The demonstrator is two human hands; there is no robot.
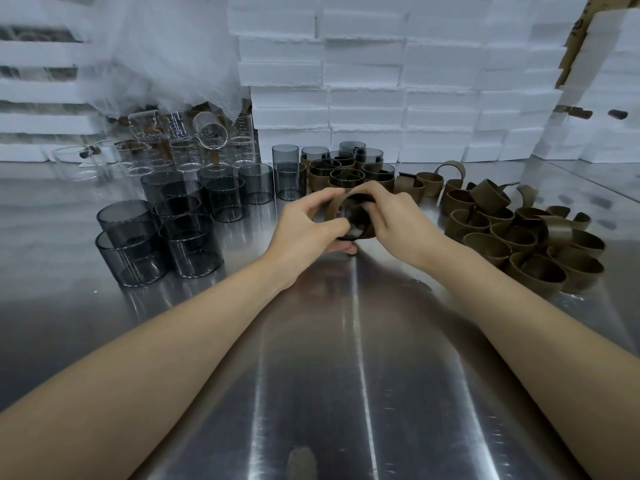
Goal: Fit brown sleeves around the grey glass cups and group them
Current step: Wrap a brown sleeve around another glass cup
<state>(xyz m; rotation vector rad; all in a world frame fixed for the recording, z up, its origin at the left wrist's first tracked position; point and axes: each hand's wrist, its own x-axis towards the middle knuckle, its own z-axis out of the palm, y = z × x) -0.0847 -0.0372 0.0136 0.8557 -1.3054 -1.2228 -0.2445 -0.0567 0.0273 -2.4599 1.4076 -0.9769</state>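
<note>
My left hand (308,225) and my right hand (391,216) meet above the middle of the steel table, both gripping one grey glass cup with a brown sleeve (351,216) around it. The cup is tilted, its mouth toward me, and my fingers hide most of the glass. Bare grey cups (180,220) stand in a cluster to the left, some stacked. Sleeved cups (346,169) are grouped just behind my hands. Loose brown sleeves (519,233) lie heaped on the right.
Clear glass beakers (180,140) stand and lie at the back left under white plastic wrap. Stacked white foam boxes (398,81) wall off the back and both sides. The steel table (329,375) stretches toward me between my forearms.
</note>
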